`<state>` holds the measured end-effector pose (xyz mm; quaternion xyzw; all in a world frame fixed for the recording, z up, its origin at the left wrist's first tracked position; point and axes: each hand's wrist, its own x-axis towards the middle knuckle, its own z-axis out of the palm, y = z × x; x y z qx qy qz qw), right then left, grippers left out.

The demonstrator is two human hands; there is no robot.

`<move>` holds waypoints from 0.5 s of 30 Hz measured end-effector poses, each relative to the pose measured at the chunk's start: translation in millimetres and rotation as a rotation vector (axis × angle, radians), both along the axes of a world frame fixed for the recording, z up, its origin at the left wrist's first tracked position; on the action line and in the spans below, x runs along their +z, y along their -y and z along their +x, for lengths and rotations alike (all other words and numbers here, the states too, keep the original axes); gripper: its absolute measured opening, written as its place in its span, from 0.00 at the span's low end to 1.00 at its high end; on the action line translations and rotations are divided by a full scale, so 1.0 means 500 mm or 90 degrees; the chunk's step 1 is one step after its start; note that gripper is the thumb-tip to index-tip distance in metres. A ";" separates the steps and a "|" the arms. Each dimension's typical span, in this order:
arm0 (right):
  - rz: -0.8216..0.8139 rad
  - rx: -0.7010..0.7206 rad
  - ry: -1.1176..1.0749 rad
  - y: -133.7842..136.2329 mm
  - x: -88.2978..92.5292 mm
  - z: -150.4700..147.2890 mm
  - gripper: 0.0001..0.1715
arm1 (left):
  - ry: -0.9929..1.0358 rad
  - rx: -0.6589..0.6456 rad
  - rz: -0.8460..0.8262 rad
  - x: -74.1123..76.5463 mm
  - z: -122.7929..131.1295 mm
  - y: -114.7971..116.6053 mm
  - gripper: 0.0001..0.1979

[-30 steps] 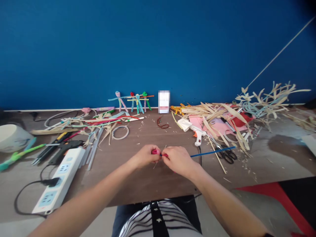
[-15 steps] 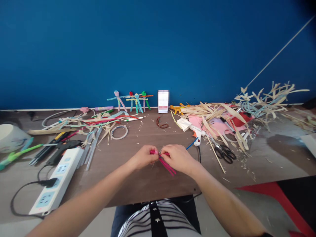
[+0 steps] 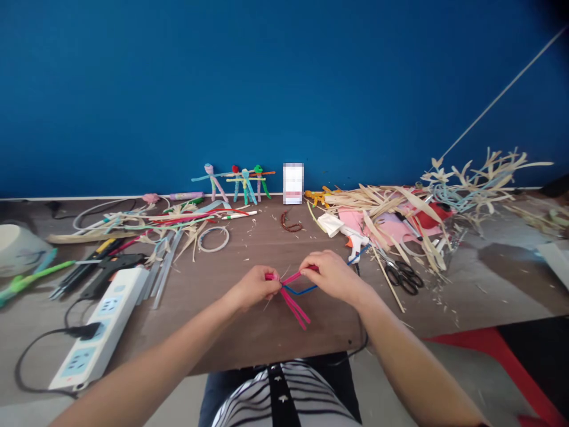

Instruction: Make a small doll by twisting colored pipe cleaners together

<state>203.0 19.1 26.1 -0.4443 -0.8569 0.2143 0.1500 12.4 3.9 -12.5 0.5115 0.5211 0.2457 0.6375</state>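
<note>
My left hand (image 3: 254,286) is closed in a pinch on the pink coiled end of a pipe-cleaner piece (image 3: 293,301) just above the brown table (image 3: 249,332). Two pink strands hang down from it toward me. My right hand (image 3: 331,275) is closed on a pink strand and a blue pipe cleaner (image 3: 306,289), drawn a little to the right of the left hand. The blue strand bends under the right hand and runs on toward the glue gun. Several finished pipe-cleaner figures (image 3: 240,181) stand at the wall.
A white power strip (image 3: 100,329) with a black cord lies at the left, beside a black glue gun (image 3: 109,270) and pens. A white glue gun (image 3: 355,242), black scissors (image 3: 402,276) and a heap of dried leaf strips (image 3: 400,207) fill the right. A white ring (image 3: 213,238) lies mid-table.
My right hand has lifted and moved right, away from the left, drawing out the pink and blue strands. The pink loose ends now hang below the left hand's pinch.
</note>
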 end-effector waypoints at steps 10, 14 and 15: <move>0.172 -0.280 -0.171 0.023 0.026 0.031 0.11 | 0.063 0.081 -0.127 0.002 -0.014 -0.012 0.05; 0.159 -0.065 -0.092 0.065 0.021 -0.024 0.11 | 0.094 0.097 -0.145 0.006 -0.002 -0.014 0.05; 0.153 -0.037 -0.048 0.068 0.014 -0.037 0.10 | 0.099 0.101 -0.146 0.008 0.001 -0.015 0.04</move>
